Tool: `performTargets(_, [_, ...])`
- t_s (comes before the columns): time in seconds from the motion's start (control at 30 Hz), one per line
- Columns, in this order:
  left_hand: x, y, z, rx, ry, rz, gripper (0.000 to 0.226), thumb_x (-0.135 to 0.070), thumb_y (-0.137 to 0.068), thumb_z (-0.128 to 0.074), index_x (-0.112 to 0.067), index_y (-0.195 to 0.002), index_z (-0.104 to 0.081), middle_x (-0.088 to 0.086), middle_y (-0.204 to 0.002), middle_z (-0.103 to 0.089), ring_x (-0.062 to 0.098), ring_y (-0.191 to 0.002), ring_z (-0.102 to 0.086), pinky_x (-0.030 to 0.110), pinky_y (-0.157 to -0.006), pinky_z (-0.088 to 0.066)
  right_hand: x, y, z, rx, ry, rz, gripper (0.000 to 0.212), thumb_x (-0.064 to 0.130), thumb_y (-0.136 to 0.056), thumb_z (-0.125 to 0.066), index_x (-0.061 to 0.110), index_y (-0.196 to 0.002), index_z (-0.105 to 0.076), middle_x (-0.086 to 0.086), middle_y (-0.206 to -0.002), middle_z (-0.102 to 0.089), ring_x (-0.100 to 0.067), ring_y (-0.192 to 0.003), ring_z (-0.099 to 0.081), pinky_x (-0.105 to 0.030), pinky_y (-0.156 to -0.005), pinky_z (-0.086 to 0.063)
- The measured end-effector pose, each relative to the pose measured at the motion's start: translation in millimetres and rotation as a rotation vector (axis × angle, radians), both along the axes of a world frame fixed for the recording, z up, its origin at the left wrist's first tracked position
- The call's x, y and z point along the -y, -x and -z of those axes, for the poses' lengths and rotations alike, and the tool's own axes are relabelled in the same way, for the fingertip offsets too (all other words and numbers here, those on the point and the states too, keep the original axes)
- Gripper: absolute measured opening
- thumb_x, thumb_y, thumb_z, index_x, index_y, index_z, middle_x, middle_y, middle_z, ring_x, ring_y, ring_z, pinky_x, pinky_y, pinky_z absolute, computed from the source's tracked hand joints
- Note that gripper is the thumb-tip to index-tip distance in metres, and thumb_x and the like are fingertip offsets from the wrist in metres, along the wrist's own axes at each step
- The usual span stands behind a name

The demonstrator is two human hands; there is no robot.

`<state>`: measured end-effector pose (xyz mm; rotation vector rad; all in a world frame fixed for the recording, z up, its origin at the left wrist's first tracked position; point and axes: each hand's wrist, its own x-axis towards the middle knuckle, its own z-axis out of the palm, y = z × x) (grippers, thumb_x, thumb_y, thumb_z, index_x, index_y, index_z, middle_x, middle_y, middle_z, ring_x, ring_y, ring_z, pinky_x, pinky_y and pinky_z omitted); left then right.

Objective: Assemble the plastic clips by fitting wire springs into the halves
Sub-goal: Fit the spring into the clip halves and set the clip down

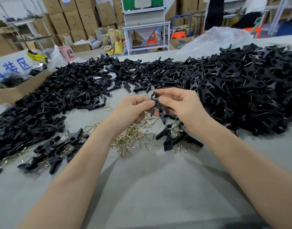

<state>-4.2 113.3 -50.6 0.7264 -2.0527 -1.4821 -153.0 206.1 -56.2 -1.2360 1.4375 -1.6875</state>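
Note:
Both my hands hold one black plastic clip [156, 103] above the middle of the table. My left hand [132, 108] pinches its left side with thumb and fingers. My right hand [178, 104] grips its right side, fingers curled round it. Whether a spring sits in the clip is hidden. Brass-coloured wire springs [130, 138] lie scattered beneath my hands. A large heap of loose black halves [59, 90] covers the left of the table. A heap of assembled clips [251, 86] fills the right.
A few assembled clips [176, 139] lie near my right wrist, more at the near left [49, 152]. A cardboard box [16, 90] stands at the far left and a clear plastic bag [214, 38] at the far right. The grey table surface [150, 187] lies between my forearms.

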Motion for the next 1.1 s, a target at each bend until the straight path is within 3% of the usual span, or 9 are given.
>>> performTargets(0.33, [1,1,4,0.006,0.016,0.034,0.016,-0.022,-0.093,-0.059,-0.013,-0.091,-0.073,0.001,-0.08,-0.073,0.006,-0.045,-0.032,0.013,-0.043,-0.026,4,2,9,0.17,-0.012,-0.049,0.011,0.0,-0.082,-0.069,0.006,-0.092,-0.069,-0.016,-0.088,-0.072,-0.025,-0.077,-0.07,-0.033,-0.076,-0.059])
performTargets(0.43, [4,0,7,0.005,-0.011,0.051,0.017,-0.032,-0.084,-0.065,-0.017,-0.084,-0.074,-0.009,-0.052,-0.045,0.006,-0.044,-0.027,0.015,-0.043,-0.024,5,4,9,0.157,-0.019,-0.07,0.01,0.004,-0.082,-0.069,0.011,-0.088,-0.072,-0.009,-0.083,-0.073,-0.02,-0.076,-0.067,-0.031,-0.077,-0.057])
performTargets(0.5, [5,1,10,-0.008,-0.043,0.071,0.021,-0.036,-0.076,-0.067,-0.017,-0.081,-0.074,-0.009,-0.049,-0.034,0.007,-0.044,-0.026,0.016,-0.044,-0.023,5,4,8,0.129,-0.014,-0.063,0.011,0.006,-0.084,-0.068,0.015,-0.085,-0.074,-0.004,-0.078,-0.073,-0.013,-0.072,-0.065,-0.024,-0.071,-0.056])
performTargets(0.6, [5,3,10,-0.027,-0.065,0.094,0.042,-0.038,-0.072,-0.07,-0.004,-0.097,-0.07,-0.003,-0.06,-0.057,0.006,-0.045,-0.028,0.016,-0.044,-0.023,3,0,6,0.062,-0.013,-0.054,0.011,0.008,-0.088,-0.065,0.013,-0.087,-0.074,-0.012,-0.08,-0.071,-0.017,-0.072,-0.064,-0.03,-0.072,-0.057])
performTargets(0.7, [4,4,8,-0.037,-0.075,0.101,0.036,-0.032,-0.075,-0.072,-0.014,-0.106,-0.07,0.007,-0.078,-0.07,0.005,-0.044,-0.031,0.015,-0.041,-0.023,-1,-6,3,-0.011,0.004,-0.09,0.017,0.016,-0.093,-0.059,0.01,-0.091,-0.075,-0.028,-0.081,-0.066,-0.027,-0.074,-0.06,-0.047,-0.077,-0.052])
performTargets(0.8, [1,3,6,-0.048,-0.033,0.061,0.031,-0.038,-0.07,-0.074,-0.022,-0.096,-0.075,0.035,-0.085,-0.061,0.007,-0.043,-0.028,0.016,-0.042,-0.02,-2,-10,-3,-0.094,-0.006,-0.045,0.031,0.03,-0.098,-0.05,0.022,-0.086,-0.077,0.0,-0.065,-0.064,-0.016,-0.074,-0.059,-0.032,-0.065,-0.05])
performTargets(0.87, [0,3,7,-0.073,0.042,0.027,0.022,-0.035,-0.078,-0.072,-0.026,-0.097,-0.075,0.03,-0.08,-0.065,0.006,-0.043,-0.028,0.015,-0.042,-0.022,-3,-10,-5,-0.112,-0.032,-0.047,0.036,0.034,-0.1,-0.045,0.03,-0.082,-0.077,0.007,-0.062,-0.064,-0.007,-0.068,-0.058,-0.023,-0.059,-0.048])
performTargets(0.97, [-5,6,10,-0.145,0.132,-0.033,0.018,-0.027,-0.087,-0.067,-0.031,-0.104,-0.072,0.004,-0.067,-0.071,0.006,-0.043,-0.029,0.016,-0.043,-0.023,-4,-6,-7,-0.037,-0.089,-0.134,0.041,0.039,-0.101,-0.039,0.032,-0.088,-0.077,0.007,-0.085,-0.073,-0.01,-0.082,-0.066,-0.03,-0.078,-0.051])
performTargets(1.1, [-9,11,17,-0.199,0.184,-0.11,0.015,-0.028,-0.09,-0.065,-0.018,-0.087,-0.076,0.014,-0.064,-0.069,0.01,-0.043,-0.026,0.018,-0.041,-0.022,-1,-2,-6,0.114,-0.19,-0.219,0.047,0.046,-0.101,-0.034,0.024,-0.101,-0.076,0.014,-0.118,-0.065,-0.01,-0.117,-0.054,-0.042,-0.1,-0.046])
